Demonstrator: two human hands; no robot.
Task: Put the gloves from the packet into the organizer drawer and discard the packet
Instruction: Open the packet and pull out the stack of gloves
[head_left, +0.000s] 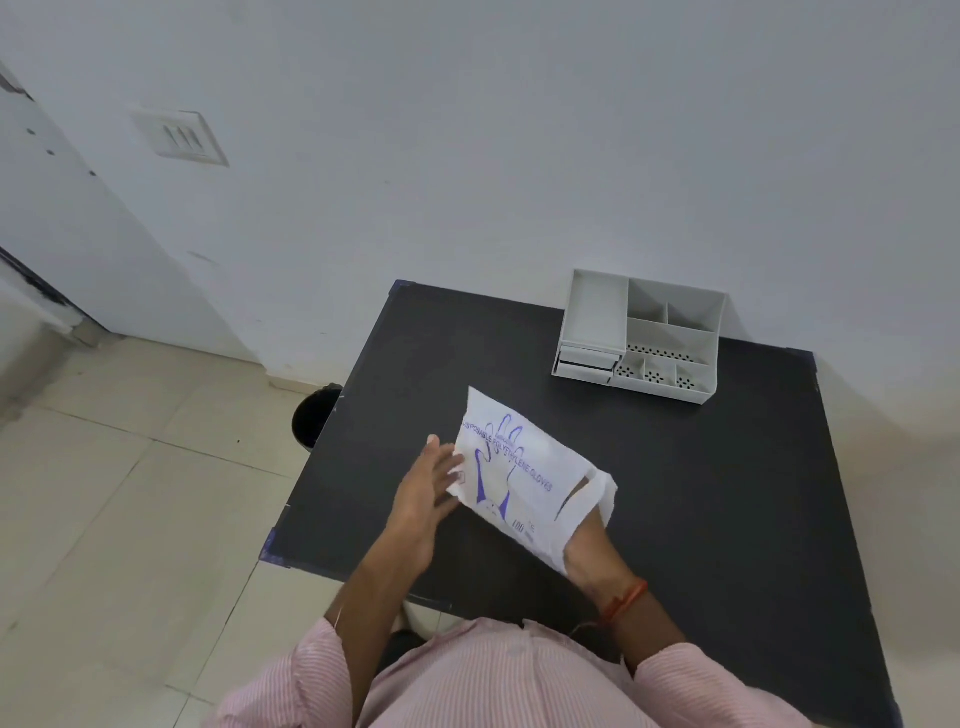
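Right now a white packet (524, 478) printed with a blue glove outline and the words "DISPOSABLE POLYETHYLENE GLOVES" is being held above the black table (727, 493), tilted, with its far corner pointing toward the wall. The right hand (584, 553) is reaching into the packet's open near end, so its fingers are hidden inside the plastic and I cannot tell whether they are closing on anything (only the wrist, wearing a red thread band (626, 600), and the back of the hand are showing). The left hand (426, 493) is lying against the packet's left edge with its fingers spread apart and flat, touching the plastic rather than pinching it. No gloves are showing outside the packet.

Beyond the packet, toward the far right of the table and against the wall, a white organizer (644, 338) is sitting, well apart from the packet. Its two small drawers (587, 364) are stacked at its front left corner, and both are looking pushed in; its open compartments, some with perforated floors, are lying to the right of the drawers.

Left of the packet, a dark round bin (314, 418) is standing on the tiled floor, partly tucked under the table's left edge. Striped pink sleeves (691, 686) are covering both upper arms.
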